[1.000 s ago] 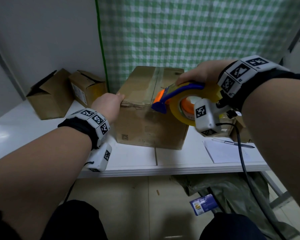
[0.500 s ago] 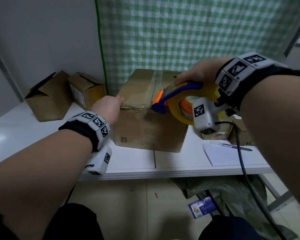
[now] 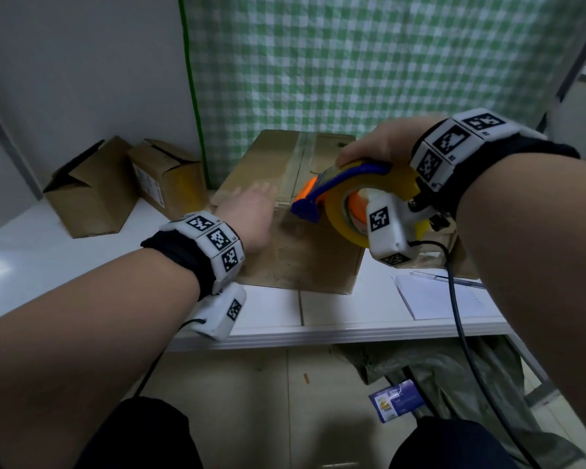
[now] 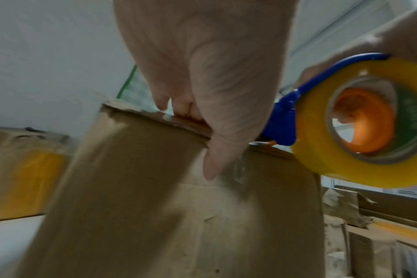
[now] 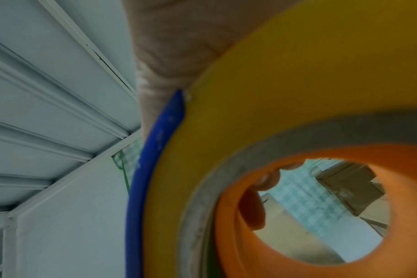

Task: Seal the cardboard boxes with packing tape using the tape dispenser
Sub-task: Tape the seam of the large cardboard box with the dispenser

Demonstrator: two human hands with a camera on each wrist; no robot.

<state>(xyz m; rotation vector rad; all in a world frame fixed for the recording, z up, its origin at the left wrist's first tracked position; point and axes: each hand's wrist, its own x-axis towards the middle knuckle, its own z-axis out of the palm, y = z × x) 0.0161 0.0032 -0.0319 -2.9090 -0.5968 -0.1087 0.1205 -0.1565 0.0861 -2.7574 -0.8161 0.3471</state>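
Since a second ago the left hand [image 3: 251, 214] has slid flat, fingers straight, onto the box [image 3: 298, 255] top at the counter [image 3: 335, 313] front edge; the right hand's [image 3: 379, 143] grip holds the tape dispenser [image 3: 349, 194].

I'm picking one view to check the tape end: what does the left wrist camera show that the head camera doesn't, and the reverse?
Only the left wrist view shows the left hand's thumb on the box front beside a clear tape end. Only the head view shows the taped seam on top, the notepad and two side boxes. Both show the box, left hand and tape dispenser.
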